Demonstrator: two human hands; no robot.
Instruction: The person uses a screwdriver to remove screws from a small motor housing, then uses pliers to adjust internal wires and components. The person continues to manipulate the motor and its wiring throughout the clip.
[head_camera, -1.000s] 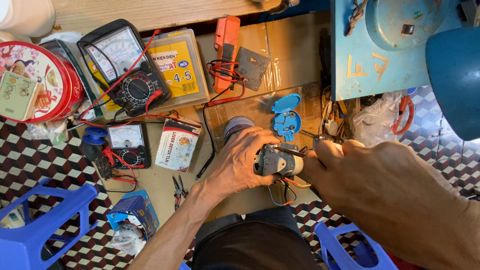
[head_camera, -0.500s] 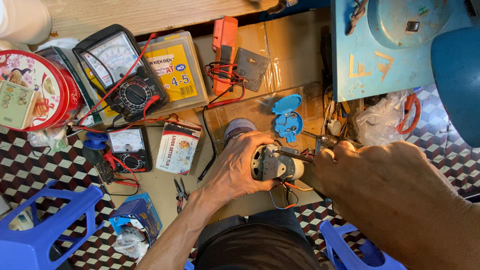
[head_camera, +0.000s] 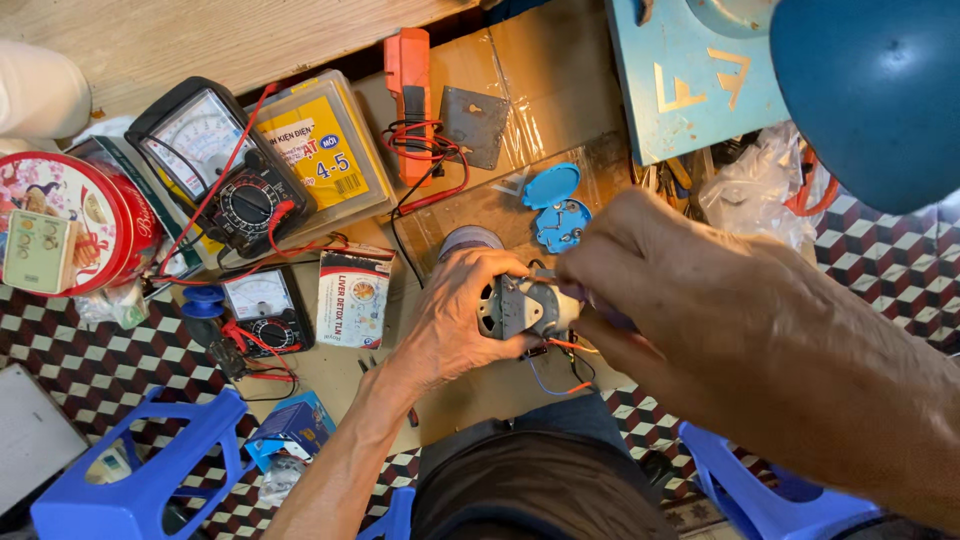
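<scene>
My left hand (head_camera: 450, 322) grips a small grey electric motor (head_camera: 520, 307) from the left and holds it just above the cardboard-covered work surface (head_camera: 540, 90). Red and blue wires (head_camera: 560, 375) hang under the motor. My right hand (head_camera: 680, 290) comes in from the right, its fingers closed on a thin tool with a purplish handle (head_camera: 612, 320) that meets the motor's right side. The tool's tip is hidden behind my fingers.
Two blue round cover halves (head_camera: 556, 206) lie behind the motor beside a tape roll (head_camera: 468, 240). To the left are a large multimeter (head_camera: 225, 175), a small meter (head_camera: 262, 312), an orange clamp meter (head_camera: 410, 100), a yellow case (head_camera: 325, 150) and a red tin (head_camera: 60, 220). Blue stools (head_camera: 150, 480) flank my lap.
My right hand has risen and moved left over the motor. My left hand has kept its hold and turned the motor a little. The view has shifted slightly.
</scene>
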